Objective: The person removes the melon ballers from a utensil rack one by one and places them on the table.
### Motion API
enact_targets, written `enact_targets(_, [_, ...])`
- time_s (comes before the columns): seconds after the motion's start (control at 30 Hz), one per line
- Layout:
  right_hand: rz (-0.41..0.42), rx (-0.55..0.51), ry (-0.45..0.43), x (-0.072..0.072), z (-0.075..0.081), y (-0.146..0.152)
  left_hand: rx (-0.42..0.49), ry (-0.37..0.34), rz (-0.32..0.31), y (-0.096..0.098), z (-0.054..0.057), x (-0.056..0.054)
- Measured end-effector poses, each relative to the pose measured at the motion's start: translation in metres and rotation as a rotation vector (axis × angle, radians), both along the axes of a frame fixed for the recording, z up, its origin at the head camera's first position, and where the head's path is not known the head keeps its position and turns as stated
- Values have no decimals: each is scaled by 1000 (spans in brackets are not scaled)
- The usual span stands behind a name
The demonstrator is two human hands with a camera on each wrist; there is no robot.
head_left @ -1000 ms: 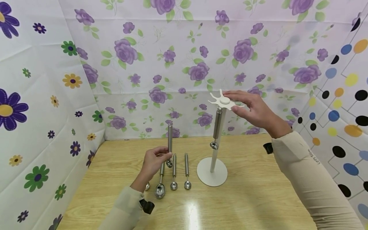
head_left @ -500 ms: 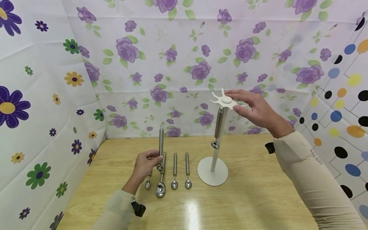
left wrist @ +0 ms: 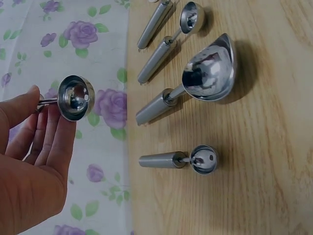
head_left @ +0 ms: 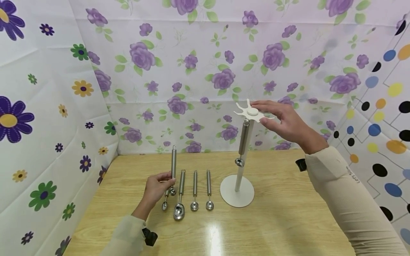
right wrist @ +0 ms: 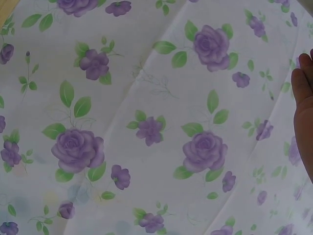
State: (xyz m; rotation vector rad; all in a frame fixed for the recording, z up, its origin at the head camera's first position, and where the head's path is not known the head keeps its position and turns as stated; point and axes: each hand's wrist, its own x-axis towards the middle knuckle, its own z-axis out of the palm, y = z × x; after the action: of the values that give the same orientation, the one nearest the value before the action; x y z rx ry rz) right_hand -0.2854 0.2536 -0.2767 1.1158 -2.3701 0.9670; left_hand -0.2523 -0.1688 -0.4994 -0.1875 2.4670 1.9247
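Note:
My left hand pinches the handle of a round metal scoop near its lower end. The scoop is upright above the table, bowl down; its hollow bowl shows in the left wrist view. Partly behind it lies a small scoop. My right hand holds the hooked top of a white utensil stand from the right, thumb in front, fingers behind. From a front hook hangs another metal scoop. In the right wrist view, only part of that hand shows.
Right of my left hand, a large pointed scoop and two small round scoops lie in a row on the wooden table, handles toward the back. A flowered cloth hangs behind the table.
My left hand has moved left and slightly down with the scoop, from above the large scoop to over the leftmost one. My right hand stays at the stand's top.

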Motion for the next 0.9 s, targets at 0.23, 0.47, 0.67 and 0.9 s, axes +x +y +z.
enact_targets(0.23, [-6,1,13,1,0,1,9,20,-7,0,-7,0])
enact_targets(0.47, [3,-5,11,1,-1,0,-17,10,4,-3,-9,2])
enact_targets(0.67, [3,-4,12,0,-1,-1,-20,-10,6,-10,-12,3])
enact_targets(0.9, [6,-8,13,0,-2,0,-45,-40,28,-23,-20,1])
